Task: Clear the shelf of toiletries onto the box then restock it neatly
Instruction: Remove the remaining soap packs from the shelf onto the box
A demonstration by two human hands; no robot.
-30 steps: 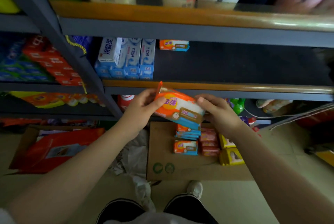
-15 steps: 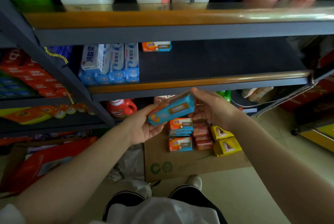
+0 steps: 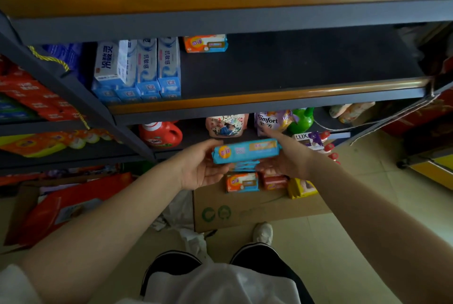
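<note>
While both hands support it, the blue plastic-wrapped soap pack (image 3: pixel 246 154) hangs just below the front lip of the dark middle shelf (image 3: pixel 282 68), above the cardboard box (image 3: pixel 245 210). The left hand (image 3: pixel 199 169) cups its left end, fingers curled round it; the right hand (image 3: pixel 285 160) grasps the right end. Judged light, fairly stiff, with slick film — best held at both short ends. Against the earlier frame, the pack is levelled from a tilt — its long blue side faces the camera. One matching orange-and-blue pack (image 3: pixel 205 43) sits at the shelf's rear.
</note>
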